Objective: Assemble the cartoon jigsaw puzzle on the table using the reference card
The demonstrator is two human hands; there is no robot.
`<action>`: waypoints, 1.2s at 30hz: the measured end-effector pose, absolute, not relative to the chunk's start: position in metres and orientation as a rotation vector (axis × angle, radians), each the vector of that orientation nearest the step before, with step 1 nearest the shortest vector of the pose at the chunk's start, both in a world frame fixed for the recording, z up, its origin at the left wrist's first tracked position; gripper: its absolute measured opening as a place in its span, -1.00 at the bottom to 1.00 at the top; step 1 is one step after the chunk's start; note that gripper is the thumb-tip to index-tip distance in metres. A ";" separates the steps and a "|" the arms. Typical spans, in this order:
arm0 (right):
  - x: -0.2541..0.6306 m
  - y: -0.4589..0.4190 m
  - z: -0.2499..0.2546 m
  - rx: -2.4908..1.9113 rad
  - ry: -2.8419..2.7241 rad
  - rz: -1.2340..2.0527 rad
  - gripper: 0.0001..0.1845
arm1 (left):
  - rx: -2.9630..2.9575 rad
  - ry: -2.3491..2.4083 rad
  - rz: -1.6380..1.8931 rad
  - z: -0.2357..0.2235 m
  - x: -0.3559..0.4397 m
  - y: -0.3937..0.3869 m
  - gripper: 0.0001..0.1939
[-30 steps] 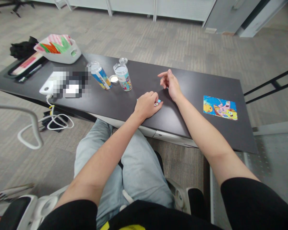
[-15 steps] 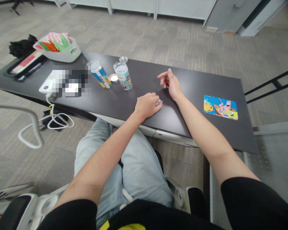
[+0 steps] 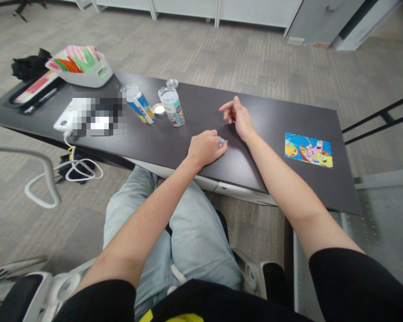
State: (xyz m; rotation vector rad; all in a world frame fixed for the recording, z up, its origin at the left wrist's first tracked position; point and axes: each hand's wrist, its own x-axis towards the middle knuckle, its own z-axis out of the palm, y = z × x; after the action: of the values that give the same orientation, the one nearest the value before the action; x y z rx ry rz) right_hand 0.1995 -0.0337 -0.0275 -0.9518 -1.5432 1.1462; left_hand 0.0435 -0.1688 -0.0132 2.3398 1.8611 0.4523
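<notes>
My left hand point(image 3: 205, 146) rests on the dark table with its fingers curled. A small blue, colourfully printed piece point(image 3: 220, 143) shows at its fingertips; most of it is hidden, and I cannot make out its kind. Beyond it to the right, my right hand point(image 3: 239, 117) is held over the table, thumb up and index finger stretched out, nothing visible in it. A blue cartoon picture card point(image 3: 309, 150) lies flat to the right of my right forearm. Left of my hands stand two clear-topped printed canisters, one blue and yellow point(image 3: 141, 107), one multicoloured point(image 3: 173, 109).
Round lids point(image 3: 172, 83) lie by the canisters. Further left are a white device point(image 3: 66, 118) with a cable, a blurred-out patch, a black tray point(image 3: 33, 96) and a white basket point(image 3: 96, 76) of colourful packets. The table's front edge point(image 3: 174, 172) runs above my legs.
My left hand has shifted very slightly, and a bit more of the printed piece shows at its fingertips. My right hand stays almost where it was.
</notes>
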 end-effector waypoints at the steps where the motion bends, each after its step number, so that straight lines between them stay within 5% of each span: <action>1: 0.199 -0.034 -0.027 -0.954 -1.545 1.148 0.02 | 2.340 1.857 0.456 -0.013 0.043 -0.169 -0.54; 12: 0.199 -0.036 -0.023 -0.953 -1.521 1.188 0.10 | 2.265 1.931 0.572 -0.012 0.041 -0.169 -0.56; 18: 0.199 -0.036 -0.025 -0.922 -1.487 1.233 0.05 | 1.940 1.740 1.346 -0.003 0.024 -0.156 -0.32; 24: 0.200 -0.035 -0.030 -0.913 -1.493 1.233 0.04 | 1.226 1.471 1.983 0.074 -0.032 -0.078 -0.11; 28: 0.200 -0.033 -0.033 -0.879 -1.475 1.256 0.11 | 1.093 1.498 2.023 0.104 -0.074 -0.028 -0.14; 36: 0.196 -0.032 -0.033 -0.866 -1.474 1.248 0.15 | 1.154 1.548 1.948 0.070 -0.116 0.001 0.02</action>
State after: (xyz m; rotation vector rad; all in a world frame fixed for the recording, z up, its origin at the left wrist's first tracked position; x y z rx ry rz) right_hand 0.1964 -0.0325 -0.0332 -0.8661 -1.4738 1.2481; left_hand -0.1161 0.0009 0.0697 1.1541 1.5479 1.9476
